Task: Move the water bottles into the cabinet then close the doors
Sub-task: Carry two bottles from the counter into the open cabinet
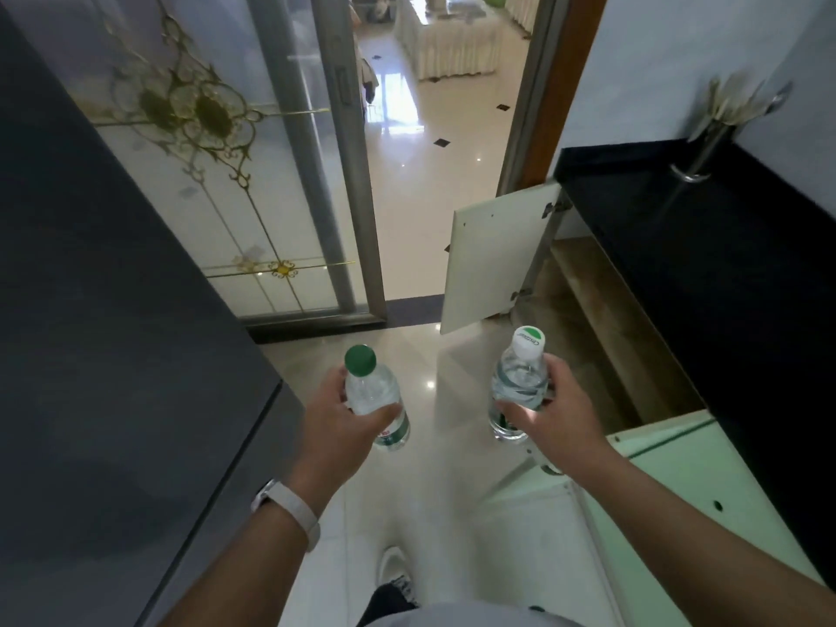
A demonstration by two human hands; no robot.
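My left hand [332, 420] grips a clear water bottle with a green cap [373, 391], held upright over the tiled floor. My right hand [554, 418] grips a second clear water bottle with a white and green cap [518, 377], just left of the cabinet. The cabinet [592, 328] sits under a black countertop on the right, its wooden interior exposed. Both of its white doors stand open: the far door [493, 260] swings out toward the doorway, the near door [696, 500] juts out below my right forearm.
A dark tall surface [113, 355] fills the left side. A sliding glass door with gold ornament [217, 165] stands ahead, beside an open doorway. A metal holder with utensils [710, 142] rests on the black countertop [705, 255]. My shoe [393, 567] is on the floor below.
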